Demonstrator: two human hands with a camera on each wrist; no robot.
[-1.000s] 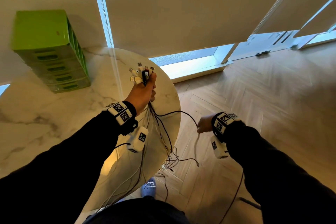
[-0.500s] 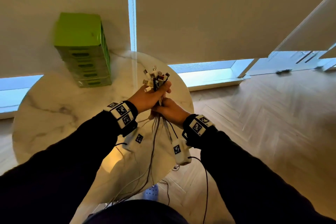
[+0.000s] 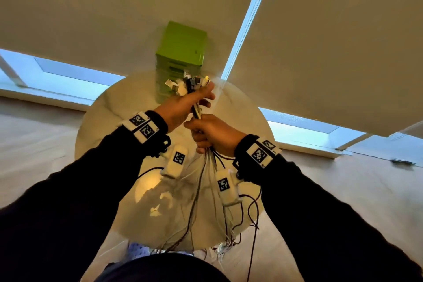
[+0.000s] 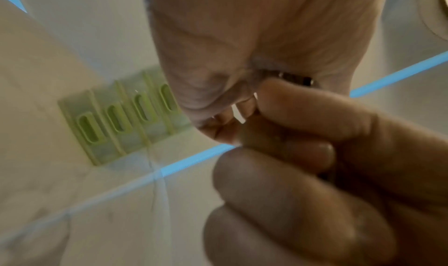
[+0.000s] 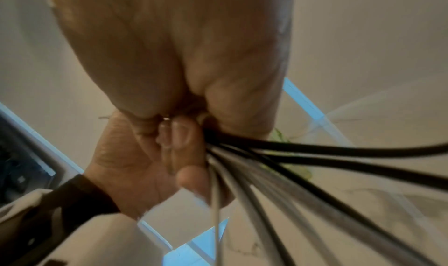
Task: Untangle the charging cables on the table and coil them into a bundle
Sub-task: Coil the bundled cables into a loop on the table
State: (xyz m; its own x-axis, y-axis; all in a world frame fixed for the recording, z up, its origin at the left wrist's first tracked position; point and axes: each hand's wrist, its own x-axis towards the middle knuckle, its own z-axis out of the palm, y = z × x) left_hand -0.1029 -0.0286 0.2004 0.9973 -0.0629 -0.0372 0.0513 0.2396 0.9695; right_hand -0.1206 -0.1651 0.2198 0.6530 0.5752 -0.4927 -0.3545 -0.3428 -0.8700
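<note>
Several black and white charging cables (image 3: 201, 181) hang as one bunch over the round marble table (image 3: 109, 107). My left hand (image 3: 183, 105) grips the bunch just under its plugs (image 3: 187, 84), which fan out above the fist. My right hand (image 3: 212, 133) grips the same bunch directly below the left one, the two fists touching. In the right wrist view the cables (image 5: 278, 166) fan out of my right hand (image 5: 174, 74) beside the left hand (image 5: 135, 155). The loose ends (image 3: 225, 247) trail over the table's near edge toward the floor.
A green stack of drawers (image 3: 180, 52) stands at the table's far edge, right behind the plugs; its fronts show as the green drawers (image 4: 121, 116) in the left wrist view. Closed blinds and low windows lie beyond. Wooden floor surrounds the table.
A second ago my right hand held one cable out to the right over the floor. It came in under the left hand and now grips the bunch. Both hands rose and moved farther over the table.
</note>
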